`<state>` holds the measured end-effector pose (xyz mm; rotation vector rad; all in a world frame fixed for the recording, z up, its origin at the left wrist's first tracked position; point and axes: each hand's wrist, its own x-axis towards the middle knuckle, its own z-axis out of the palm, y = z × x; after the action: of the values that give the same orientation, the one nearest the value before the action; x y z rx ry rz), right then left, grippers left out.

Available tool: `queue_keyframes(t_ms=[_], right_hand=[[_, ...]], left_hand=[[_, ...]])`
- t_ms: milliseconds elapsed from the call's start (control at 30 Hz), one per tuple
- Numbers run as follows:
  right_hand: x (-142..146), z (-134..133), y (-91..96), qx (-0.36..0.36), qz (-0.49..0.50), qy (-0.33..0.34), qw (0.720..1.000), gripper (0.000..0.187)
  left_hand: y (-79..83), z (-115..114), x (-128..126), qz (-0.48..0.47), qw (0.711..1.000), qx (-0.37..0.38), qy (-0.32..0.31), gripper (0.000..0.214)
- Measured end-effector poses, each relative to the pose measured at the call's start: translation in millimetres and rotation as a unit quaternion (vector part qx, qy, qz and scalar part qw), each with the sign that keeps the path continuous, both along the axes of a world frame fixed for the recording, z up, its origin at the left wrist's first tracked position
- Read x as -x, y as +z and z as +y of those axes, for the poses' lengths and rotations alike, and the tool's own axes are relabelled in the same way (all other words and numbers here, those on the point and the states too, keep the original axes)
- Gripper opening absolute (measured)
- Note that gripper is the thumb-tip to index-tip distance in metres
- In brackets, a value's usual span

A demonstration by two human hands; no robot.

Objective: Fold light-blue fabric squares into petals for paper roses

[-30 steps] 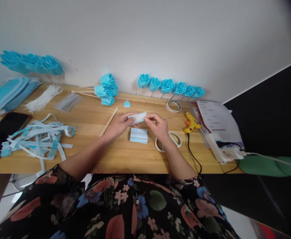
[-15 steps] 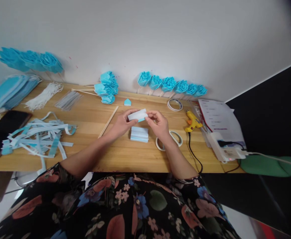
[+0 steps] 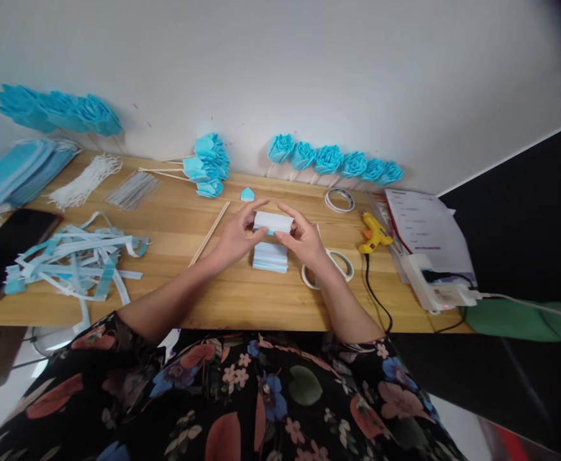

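Note:
Between my two hands is a small white and light-blue fabric piece, held up over the table. My left hand pinches its left end, thumb along the lower edge. My right hand grips the right end, with the thumb at the blue lower edge and the index finger raised. Just below lies a stack of similar pale pieces. Scissors with white handles lie partly under my right wrist. Beyond my hands is one small folded blue piece with a pointed top.
Blue fabric flowers on sticks lean along the wall. More flowers lie behind my left hand, near two thin sticks. At right are a yellow glue gun, tape roll and power strip. Cut strips and a phone are left.
The fabric piece has turned from slanted to nearly level and shifted slightly right. My fingers have spread upward, with both thumbs now at its lower edge. The view has shifted slightly.

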<state>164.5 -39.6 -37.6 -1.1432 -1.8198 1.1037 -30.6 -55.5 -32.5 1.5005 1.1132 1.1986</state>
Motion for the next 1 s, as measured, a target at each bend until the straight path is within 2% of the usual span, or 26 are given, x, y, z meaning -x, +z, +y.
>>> queue_keyframes(t_ms=[133,267,400,567,667,733,900,1000], right_hand=[[3,0,-0.7,-0.002,0.057,-0.028,0.998,0.069],[5,1,-4.4,-0.011,0.098,-0.036,0.994,0.069],[6,-1,-10.2,-0.029,0.082,-0.026,0.996,0.064],[1,0,-7.7,-0.067,0.044,-0.024,0.996,0.058],[-6,4,0.4,-0.121,0.012,-0.042,0.992,0.053],[-10,7,4.8,-0.18,-0.016,-0.041,0.983,0.057],[-12,10,8.1,-0.347,-0.09,0.022,0.933,0.069],[-10,10,7.9,-0.394,-0.116,0.056,0.91,0.064]], left_hand=[[-6.1,2,-4,-0.14,0.986,0.079,-0.042,0.064],[-8.6,0,-5,-0.159,0.97,0.156,-0.098,0.051],[-10.1,-2,-4,-0.144,0.969,0.188,-0.076,0.044],[-7.6,0,-5,-0.253,0.94,0.221,-0.056,0.037],[-2.7,3,-3,-0.293,0.926,0.236,-0.033,0.027],[0.0,5,0,-0.306,0.918,0.252,-0.019,0.019],[3.5,6,1,-0.296,0.915,0.274,-0.019,0.008],[6.2,3,0,-0.272,0.92,0.28,-0.029,0.009]])
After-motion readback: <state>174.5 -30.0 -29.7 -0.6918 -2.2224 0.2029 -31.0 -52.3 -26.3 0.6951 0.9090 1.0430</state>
